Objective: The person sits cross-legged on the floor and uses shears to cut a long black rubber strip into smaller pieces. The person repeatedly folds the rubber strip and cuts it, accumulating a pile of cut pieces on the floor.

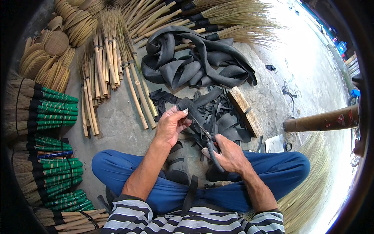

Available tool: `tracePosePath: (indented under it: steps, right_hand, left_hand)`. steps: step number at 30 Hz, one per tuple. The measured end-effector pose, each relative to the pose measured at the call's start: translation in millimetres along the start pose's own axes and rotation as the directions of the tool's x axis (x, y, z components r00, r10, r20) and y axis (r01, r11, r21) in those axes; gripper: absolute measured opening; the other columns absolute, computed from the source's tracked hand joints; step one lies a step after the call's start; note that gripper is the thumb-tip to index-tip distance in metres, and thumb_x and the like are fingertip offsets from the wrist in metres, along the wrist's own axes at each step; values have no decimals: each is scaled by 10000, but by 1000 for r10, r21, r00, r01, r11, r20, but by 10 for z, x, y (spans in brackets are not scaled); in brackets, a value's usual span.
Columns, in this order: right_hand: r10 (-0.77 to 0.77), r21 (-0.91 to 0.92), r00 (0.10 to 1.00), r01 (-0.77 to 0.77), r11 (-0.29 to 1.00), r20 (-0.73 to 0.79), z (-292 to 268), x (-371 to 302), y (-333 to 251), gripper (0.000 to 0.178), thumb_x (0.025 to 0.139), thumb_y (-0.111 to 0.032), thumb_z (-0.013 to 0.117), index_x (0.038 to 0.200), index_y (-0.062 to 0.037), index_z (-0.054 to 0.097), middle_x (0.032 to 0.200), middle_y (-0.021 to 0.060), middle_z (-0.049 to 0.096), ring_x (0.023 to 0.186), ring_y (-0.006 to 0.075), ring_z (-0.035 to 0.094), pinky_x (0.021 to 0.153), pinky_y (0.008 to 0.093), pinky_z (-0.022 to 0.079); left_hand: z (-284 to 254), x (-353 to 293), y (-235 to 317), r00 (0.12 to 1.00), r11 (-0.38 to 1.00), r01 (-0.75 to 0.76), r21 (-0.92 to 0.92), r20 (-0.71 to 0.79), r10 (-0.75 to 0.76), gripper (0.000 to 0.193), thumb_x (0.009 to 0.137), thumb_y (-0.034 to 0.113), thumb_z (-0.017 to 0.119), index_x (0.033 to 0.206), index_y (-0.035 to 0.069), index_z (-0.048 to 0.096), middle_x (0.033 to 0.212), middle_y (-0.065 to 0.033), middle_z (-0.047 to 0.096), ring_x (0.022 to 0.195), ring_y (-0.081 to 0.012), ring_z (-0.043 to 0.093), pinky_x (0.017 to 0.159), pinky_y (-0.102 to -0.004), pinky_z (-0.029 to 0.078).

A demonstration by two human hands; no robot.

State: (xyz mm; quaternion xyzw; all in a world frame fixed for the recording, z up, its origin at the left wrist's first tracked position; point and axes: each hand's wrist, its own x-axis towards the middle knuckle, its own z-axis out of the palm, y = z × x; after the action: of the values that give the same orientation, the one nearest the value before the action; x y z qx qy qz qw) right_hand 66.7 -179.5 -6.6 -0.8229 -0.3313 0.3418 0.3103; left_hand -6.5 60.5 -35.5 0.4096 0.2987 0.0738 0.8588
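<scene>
The person sits on the floor (pixel 117 121) with legs folded in blue pants (pixel 124 163). The left hand (pixel 171 126) pinches a black strip (pixel 188 106) between thumb and fingers, out in front of the body and a bit left of the right hand (pixel 230 154). The right hand is wrapped around the dark handles of the scissors (pixel 209 136).

The scissors lie on a slant. Their long line runs from the near right, in the right hand, to the far left, by the left hand. The tips point far and left, toward the strip. I cannot tell how wide the blades are spread. The strip slants too, with its top end far and left, and its lower end going near and right beside the blades.

Just past the hands, on the right, is a pile of black scraps (pixel 226 121). A wood block (pixel 245 111) lies along the right side of the scraps, its long side running from far left to near right. Farther away is a big heap of black rubber (pixel 187 66). On the left are bundles of sticks (pixel 105 66) and brooms with green handles (pixel 58 113). A brown tube (pixel 321 120) is on the right.
</scene>
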Motion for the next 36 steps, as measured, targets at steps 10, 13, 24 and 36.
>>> tracePosePath:
  steps: [10, 13, 24, 36]
  right_hand:
    - [18, 18, 1000, -18, 1000, 23, -11, -11, -16, 613, 959, -583, 677, 916, 16, 553, 787, 256, 606, 751, 413, 615, 713, 501, 477]
    - [-6, 29, 1000, 5, 1000, 18, -24, -30, -41, 599, 979, -558, 670, 871, 21, 555, 730, 260, 584, 701, 421, 606, 681, 501, 470]
    - [-51, -160, 994, 35, 987, -98, 121, -6, 63, 590, 974, -570, 676, 920, 7, 572, 772, 230, 633, 726, 438, 641, 689, 521, 495]
    - [24, -49, 999, -26, 998, -39, 106, -11, 70, 587, 976, -565, 679, 900, 2, 551, 737, 228, 620, 712, 455, 647, 674, 525, 498]
  left_hand:
    - [3, -12, -21, 1000, 1000, 26, 15, -17, -26, 97, 976, 148, 709, 1069, 121, 698, 909, 24, 722, 752, -96, 691, 807, -294, 563]
    - [-15, -2, -38, 999, 1000, 26, 9, -26, -26, 93, 975, 145, 708, 1064, 121, 697, 911, 19, 724, 751, -101, 692, 804, -297, 561]
    - [-12, 8, -148, 999, 994, -44, 103, -3, 45, 135, 979, 125, 689, 1104, 88, 724, 978, 0, 749, 765, -78, 689, 745, -237, 564]
    - [73, -23, -242, 999, 994, -36, 108, 26, 33, 165, 977, 113, 665, 1119, 51, 723, 1026, -13, 758, 815, -65, 690, 752, -222, 591]
